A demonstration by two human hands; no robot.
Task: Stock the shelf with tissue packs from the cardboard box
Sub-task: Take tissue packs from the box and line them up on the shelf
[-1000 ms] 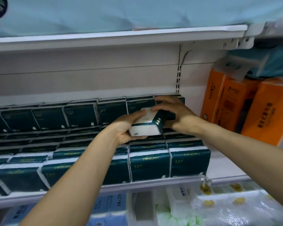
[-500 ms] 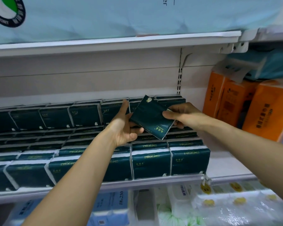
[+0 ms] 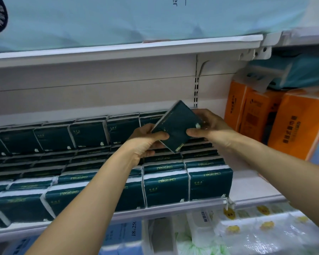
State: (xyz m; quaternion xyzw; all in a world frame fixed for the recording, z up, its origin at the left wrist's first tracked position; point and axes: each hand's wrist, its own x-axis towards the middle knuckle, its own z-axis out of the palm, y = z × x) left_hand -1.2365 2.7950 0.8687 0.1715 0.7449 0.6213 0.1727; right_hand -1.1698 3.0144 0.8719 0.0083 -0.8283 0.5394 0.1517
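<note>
Step in hand: orienting one tissue pack [image 3: 176, 127] for placement. It is held tilted, on a diagonal, above the back right rows of the shelf [image 3: 169, 206]. The left hand [image 3: 145, 142] pinches its lower left edge between thumb and fingers; the right hand [image 3: 209, 127] pinches its right edge. The next move likely calls for levelling the pack and seating it among the matching stock. The pack is dark green, flat and soft-wrapped, with a pale corner mark.
</note>
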